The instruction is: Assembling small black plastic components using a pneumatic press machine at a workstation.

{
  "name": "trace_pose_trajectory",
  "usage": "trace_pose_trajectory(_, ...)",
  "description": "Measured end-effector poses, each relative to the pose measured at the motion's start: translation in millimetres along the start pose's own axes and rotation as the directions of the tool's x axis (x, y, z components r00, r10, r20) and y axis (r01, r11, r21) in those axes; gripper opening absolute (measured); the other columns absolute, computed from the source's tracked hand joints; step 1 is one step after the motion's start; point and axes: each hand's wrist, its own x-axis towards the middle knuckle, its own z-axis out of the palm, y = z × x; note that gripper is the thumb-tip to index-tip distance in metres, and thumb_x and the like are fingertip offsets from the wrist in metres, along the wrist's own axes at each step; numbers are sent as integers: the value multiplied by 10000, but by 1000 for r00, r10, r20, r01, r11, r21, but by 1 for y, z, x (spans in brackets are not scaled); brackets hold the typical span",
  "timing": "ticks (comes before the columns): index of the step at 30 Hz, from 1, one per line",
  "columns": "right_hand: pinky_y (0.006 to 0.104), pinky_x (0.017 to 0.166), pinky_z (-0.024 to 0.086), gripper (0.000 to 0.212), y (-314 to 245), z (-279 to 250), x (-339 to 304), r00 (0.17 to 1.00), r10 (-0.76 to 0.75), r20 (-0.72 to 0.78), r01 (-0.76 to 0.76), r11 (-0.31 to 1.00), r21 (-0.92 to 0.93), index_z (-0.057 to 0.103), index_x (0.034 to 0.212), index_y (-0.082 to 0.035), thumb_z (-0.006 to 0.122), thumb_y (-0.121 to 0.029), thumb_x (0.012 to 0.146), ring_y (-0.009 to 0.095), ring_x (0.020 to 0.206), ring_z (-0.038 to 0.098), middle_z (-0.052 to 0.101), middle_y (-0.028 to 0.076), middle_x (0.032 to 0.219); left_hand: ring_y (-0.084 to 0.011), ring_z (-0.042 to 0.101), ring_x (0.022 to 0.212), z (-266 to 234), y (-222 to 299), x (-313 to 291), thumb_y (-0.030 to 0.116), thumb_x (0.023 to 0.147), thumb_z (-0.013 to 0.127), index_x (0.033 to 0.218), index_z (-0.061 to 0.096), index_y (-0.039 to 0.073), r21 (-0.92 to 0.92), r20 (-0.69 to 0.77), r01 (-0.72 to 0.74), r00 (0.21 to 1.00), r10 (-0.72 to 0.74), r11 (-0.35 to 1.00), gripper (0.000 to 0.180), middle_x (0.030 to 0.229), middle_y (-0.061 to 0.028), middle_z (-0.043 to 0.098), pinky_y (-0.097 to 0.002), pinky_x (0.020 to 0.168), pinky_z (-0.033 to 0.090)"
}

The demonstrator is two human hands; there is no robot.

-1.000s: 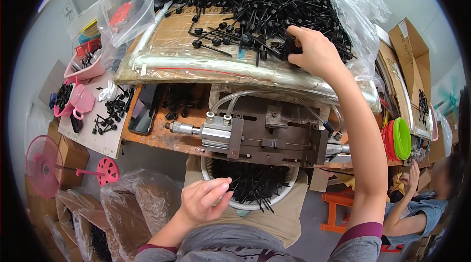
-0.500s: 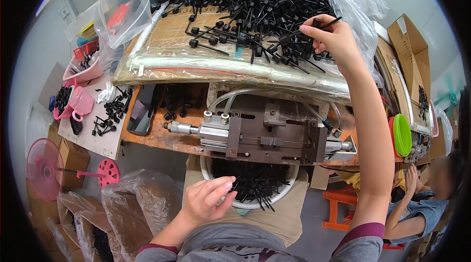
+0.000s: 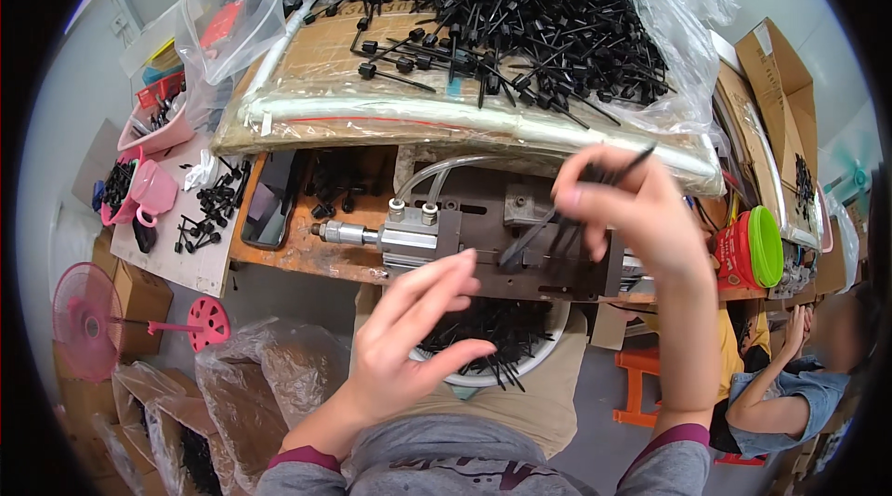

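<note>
My right hand (image 3: 641,217), blurred by motion, is closed on several thin black plastic pins (image 3: 528,243) above the right part of the metal clamping fixture (image 3: 483,284). The pins stick out on both sides of its fingers. Just in front of the fixture, my left hand (image 3: 404,338) has its fingers stretched and thumb apart, with nothing seen in it. Below the fixture, a white round basin (image 3: 560,319) between my legs holds many black pins (image 3: 497,338). A large heap of black knob-headed pins (image 3: 530,22) lies on the plastic-wrapped cardboard (image 3: 325,55) behind.
A silver air cylinder (image 3: 410,243) with clear hoses (image 3: 437,178) stands at the fixture's left. A phone (image 3: 269,203) and loose pins (image 3: 209,213) lie farther left. At right are a red-and-green tub (image 3: 764,250), an orange stool (image 3: 641,385) and a seated person (image 3: 776,403).
My right hand has come from the heap toward me, over the fixture, with black pins in it. My left hand has risen toward the fixture, and its fingers have spread from a pinch.
</note>
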Motion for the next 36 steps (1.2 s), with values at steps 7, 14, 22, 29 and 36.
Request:
trace_pose_trajectory(7,194,486,471,171,56,21,-39,991,131,-26,-122,968,220,687,993,20,736,-74,858,51,560,581,668,25,802,-185,677,887,11,5,-6,7,700,836,1053,746,46,19,134,12,991,-14,1000,366,1032,-94,696,-271,700,570)
trace_pose_trajectory(14,224,508,501,137,77,22,-71,878,-82,-471,227,938,261,649,990,58,676,19,861,105,581,600,624,104,946,-206,684,849,41,-23,-17,14,714,811,1026,721,19,259,109,-5,994,-24,966,325,1119,-118,687,-279,715,576)
trace_pose_trajectory(22,244,515,520,137,87,33,-93,785,-168,-596,379,892,248,627,988,70,647,8,867,122,640,572,557,146,1026,-165,637,639,58,-38,-8,97,724,782,970,717,34,586,271,-227,960,75,778,262,1275,-99,658,-255,591,495)
trace_pose_trajectory(29,238,509,522,109,95,33,-97,794,-134,-593,369,882,295,610,954,60,649,2,870,122,636,575,560,146,1010,-165,613,590,58,-41,-1,116,702,802,934,723,49,561,271,-211,960,63,801,254,1265,-84,667,-257,577,495)
trace_pose_trajectory(36,247,491,523,89,99,38,-95,821,-68,-567,334,863,379,597,931,61,648,18,872,132,620,585,580,154,983,-161,583,541,57,-38,1,131,714,800,933,725,60,577,289,-196,957,26,793,242,1264,-65,670,-254,548,488)
